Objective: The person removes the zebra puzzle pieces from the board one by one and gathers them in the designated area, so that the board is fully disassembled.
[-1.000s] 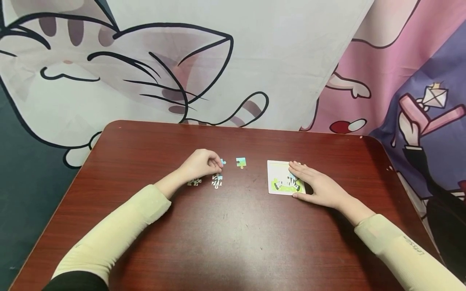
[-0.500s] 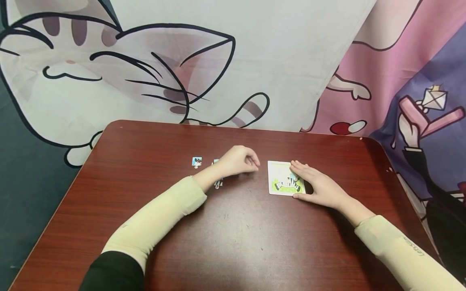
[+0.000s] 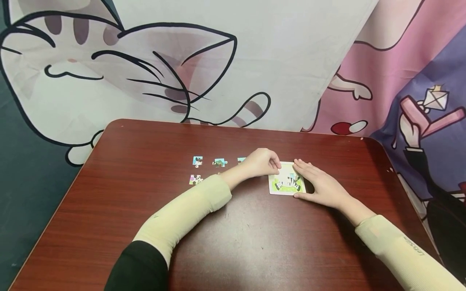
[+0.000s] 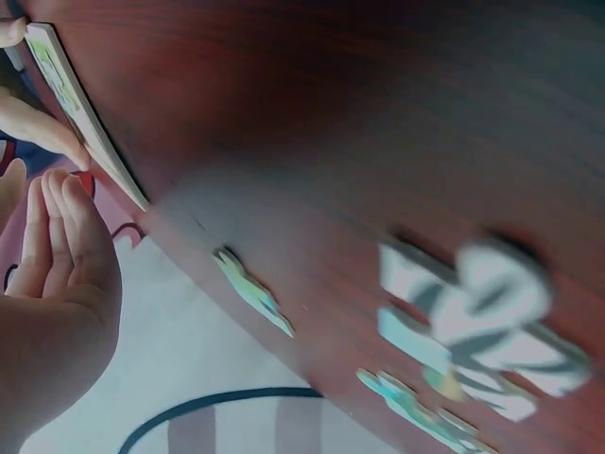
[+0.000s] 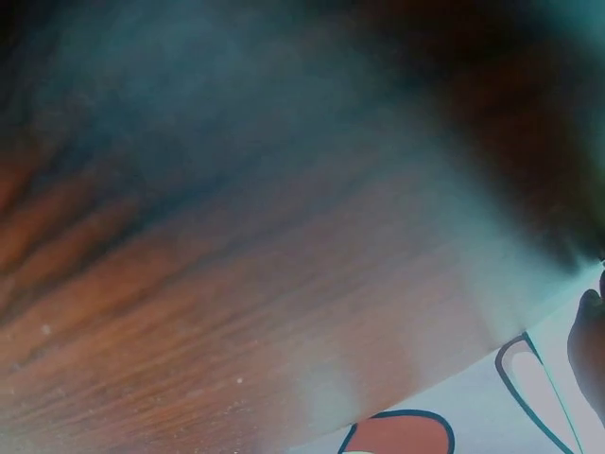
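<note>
My left hand has its fingertips bent together at the upper left corner of a square zebra puzzle board; whether a piece is between them is hidden. Against the board's right side rests my right hand, fingers straight at the upper corner and thumb at the lower one. Part of that hand also shows at the left edge of the left wrist view. The right wrist view is mostly blurred tabletop.
Left of the board lie several loose pieces: a blue one, a blue-green one, a purple and white one and one partly behind the left wrist. Large striped pieces show in the left wrist view. A printed cloth hangs behind the table.
My left hand has moved right from among the loose pieces to the board's upper left corner, uncovering pieces on the left. My right hand has stayed at the board's right side.
</note>
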Demonstrator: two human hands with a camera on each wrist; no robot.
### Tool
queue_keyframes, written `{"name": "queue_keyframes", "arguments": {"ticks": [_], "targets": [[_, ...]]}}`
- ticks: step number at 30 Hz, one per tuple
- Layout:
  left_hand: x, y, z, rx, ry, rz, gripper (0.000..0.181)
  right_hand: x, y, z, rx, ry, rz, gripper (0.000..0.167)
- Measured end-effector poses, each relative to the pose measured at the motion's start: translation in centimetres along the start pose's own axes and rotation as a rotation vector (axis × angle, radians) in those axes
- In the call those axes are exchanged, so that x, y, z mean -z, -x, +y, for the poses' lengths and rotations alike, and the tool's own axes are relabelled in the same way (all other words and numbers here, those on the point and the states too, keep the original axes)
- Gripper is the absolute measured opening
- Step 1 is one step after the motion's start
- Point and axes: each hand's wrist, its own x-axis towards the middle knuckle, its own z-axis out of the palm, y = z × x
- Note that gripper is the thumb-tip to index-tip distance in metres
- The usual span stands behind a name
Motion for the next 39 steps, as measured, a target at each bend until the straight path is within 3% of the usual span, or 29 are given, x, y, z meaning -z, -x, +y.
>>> {"name": "queue_keyframes", "arguments": {"ticks": [15, 26, 39], "targets": [[-2.1, -2.3, 1.5, 0.066, -0.036, -0.024, 0.012, 0.2, 0.1, 0.0, -0.009, -0.015, 0.001, 0.086], [-3.6, -3.0, 1.2, 0.104, -0.087, -0.015, 0.013, 0.1, 0.1, 0.2, 0.007, -0.017, 0.016, 0.086], [-4.1, -3.0, 1.2, 0.101, -0.173, -0.022, 0.015, 0.2, 0.3, 0.3, 0.032, -0.021, 0.022, 0.083]]}}
